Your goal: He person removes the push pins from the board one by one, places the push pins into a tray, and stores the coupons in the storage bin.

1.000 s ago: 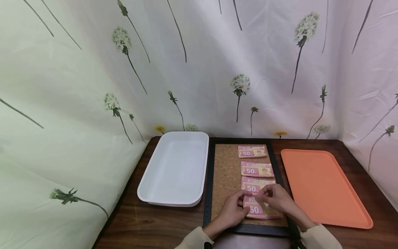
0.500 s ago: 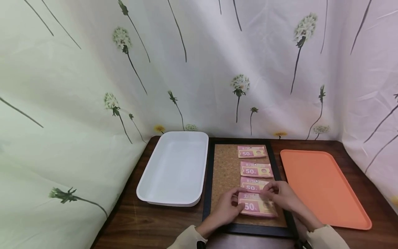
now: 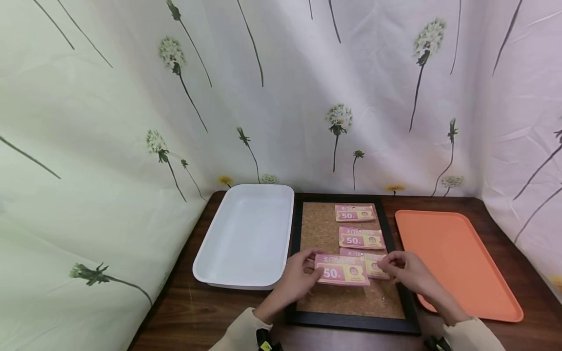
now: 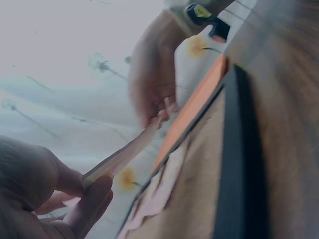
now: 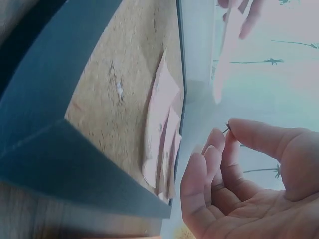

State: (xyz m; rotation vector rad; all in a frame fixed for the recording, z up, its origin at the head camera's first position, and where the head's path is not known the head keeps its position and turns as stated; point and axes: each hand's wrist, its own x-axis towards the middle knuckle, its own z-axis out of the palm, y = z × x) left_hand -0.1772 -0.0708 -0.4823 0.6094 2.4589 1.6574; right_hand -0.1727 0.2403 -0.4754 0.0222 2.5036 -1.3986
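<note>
My left hand (image 3: 298, 275) pinches the left end of a pink and yellow coupon (image 3: 340, 270) marked 50, raised over the corkboard (image 3: 335, 304). In the head view it overlaps the lowest of three similar coupons attached to the board: a top coupon (image 3: 354, 213), a middle coupon (image 3: 361, 238) and a lower coupon (image 3: 376, 269). My right hand (image 3: 408, 273) is by the lower coupon's right end in that view. Between its thumb and fingertip, the right wrist view shows a small dark thumbtack (image 5: 228, 128), apart from the held coupon.
A deep white tray (image 3: 243, 234) stands left of the corkboard, and a flat orange tray (image 3: 456, 263) lies to its right. All rest on a dark wooden table (image 3: 210, 317). A flower-printed cloth (image 3: 281, 97) hangs behind and at the sides.
The bottom coupon has come off the board and moved left and up in my left hand. My right hand has drawn away to the right with the thumbtack.
</note>
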